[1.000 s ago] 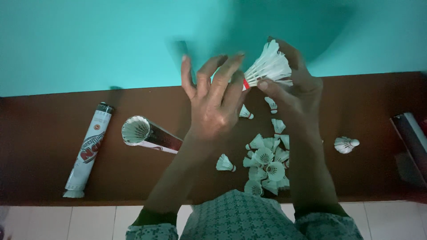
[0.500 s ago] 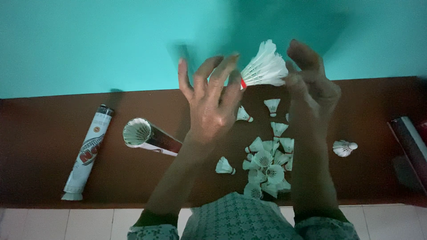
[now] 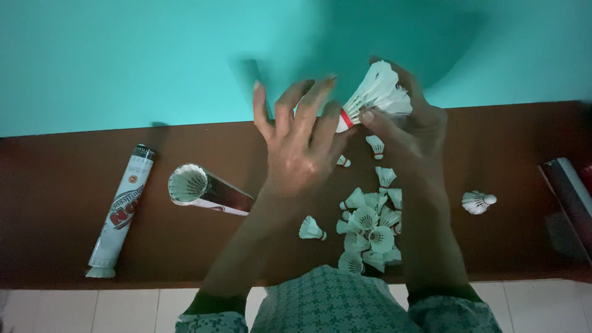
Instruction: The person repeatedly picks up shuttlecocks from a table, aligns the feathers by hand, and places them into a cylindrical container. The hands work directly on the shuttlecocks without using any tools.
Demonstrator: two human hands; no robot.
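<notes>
Right hand (image 3: 410, 126) pinches the shuttlecock stack (image 3: 377, 94) above the bench (image 3: 74, 179), left hand (image 3: 299, 148) fingers spread at its cork end; best keep the stack straight, feathers uncrushed, cork ends nested squarely.

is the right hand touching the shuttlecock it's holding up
Touching. The head view shows the right hand wrapped around the raised shuttlecock's feathers, thumb pressed by its red band, with no gap between them.

A closed tube (image 3: 120, 209) lies left of an open tube (image 3: 206, 191) (feathers showing inside) on the brown table (image 3: 55, 179).
</notes>
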